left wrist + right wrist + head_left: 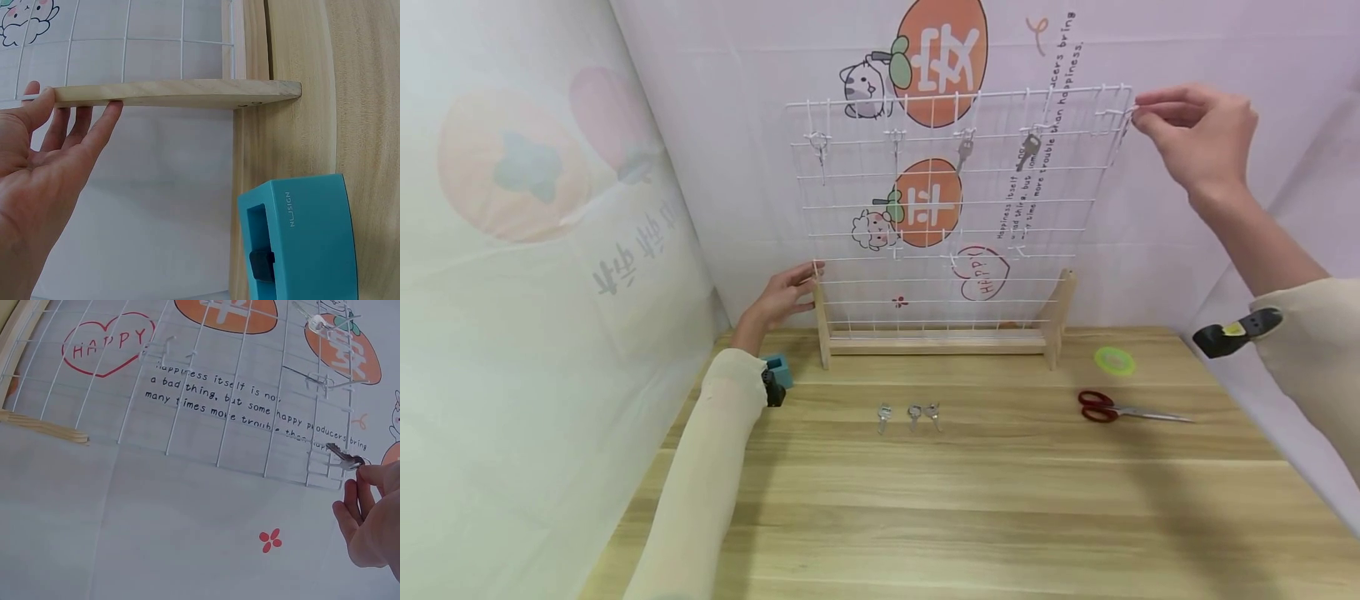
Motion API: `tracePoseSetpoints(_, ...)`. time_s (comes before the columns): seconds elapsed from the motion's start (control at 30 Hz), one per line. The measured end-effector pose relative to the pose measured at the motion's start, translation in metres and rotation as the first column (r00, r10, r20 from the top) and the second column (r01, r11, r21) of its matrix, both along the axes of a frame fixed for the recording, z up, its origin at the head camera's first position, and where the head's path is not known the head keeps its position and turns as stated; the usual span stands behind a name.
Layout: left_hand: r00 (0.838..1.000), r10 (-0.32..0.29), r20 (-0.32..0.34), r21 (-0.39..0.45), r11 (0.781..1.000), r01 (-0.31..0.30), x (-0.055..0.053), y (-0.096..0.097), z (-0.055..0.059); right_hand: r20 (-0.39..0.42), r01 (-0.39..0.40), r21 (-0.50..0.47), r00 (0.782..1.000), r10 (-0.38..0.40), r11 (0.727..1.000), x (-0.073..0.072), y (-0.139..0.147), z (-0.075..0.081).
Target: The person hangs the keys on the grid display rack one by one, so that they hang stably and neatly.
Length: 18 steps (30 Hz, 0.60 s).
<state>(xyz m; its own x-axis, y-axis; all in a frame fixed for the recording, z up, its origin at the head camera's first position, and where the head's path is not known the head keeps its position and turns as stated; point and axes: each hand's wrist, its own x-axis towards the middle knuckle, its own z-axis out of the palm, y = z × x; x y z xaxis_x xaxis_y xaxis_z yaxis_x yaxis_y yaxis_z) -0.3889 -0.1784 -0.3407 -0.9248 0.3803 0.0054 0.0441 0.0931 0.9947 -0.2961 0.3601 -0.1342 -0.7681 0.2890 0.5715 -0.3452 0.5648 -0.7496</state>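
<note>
A white wire grid (865,177) stands upright in a wooden stand (936,346). At its upper right corner, my right hand (1206,137) pinches a key (345,459) by its head, beside a wire hook at the grid's edge. My left hand (786,296) grips the stand's left wooden upright (169,94) near its top, thumb on one side and fingers on the other. From hooks along the upper grid hang several keys, among them a silver key (966,152) and a darker key (1028,152). Three keys, one a silver key (884,417), lie on the table in front.
Red-handled scissors (1101,408) and a yellow-green disc (1115,361) lie on the table (925,517) at the right. Close by the stand's left foot is a blue tape dispenser (312,237). A printed cloth (737,167) hangs behind the grid.
</note>
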Motion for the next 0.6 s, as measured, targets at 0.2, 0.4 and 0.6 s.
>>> tracePoseSetpoints(0.2, 1.000, 0.017, -0.026, -0.017, 1.000, -0.017, -0.007, -0.002, -0.010, 0.030, 0.000, -0.009, 1.000, 0.000, 1.000, -0.001, 0.002, 0.002)
tracePoseSetpoints(0.4, 0.999, 0.021, -0.042, -0.030, 0.999, -0.023, -0.014, -0.003, -0.015, 0.048, -0.005, 0.000, 0.999, 0.005, 1.000, -0.002, 0.005, 0.002)
tracePoseSetpoints(0.6, 0.999, 0.014, -0.037, -0.027, 1.000, -0.015, -0.012, -0.004, -0.014, 0.035, -0.012, -0.011, 0.999, 0.013, 1.000, -0.002, 0.004, 0.008)
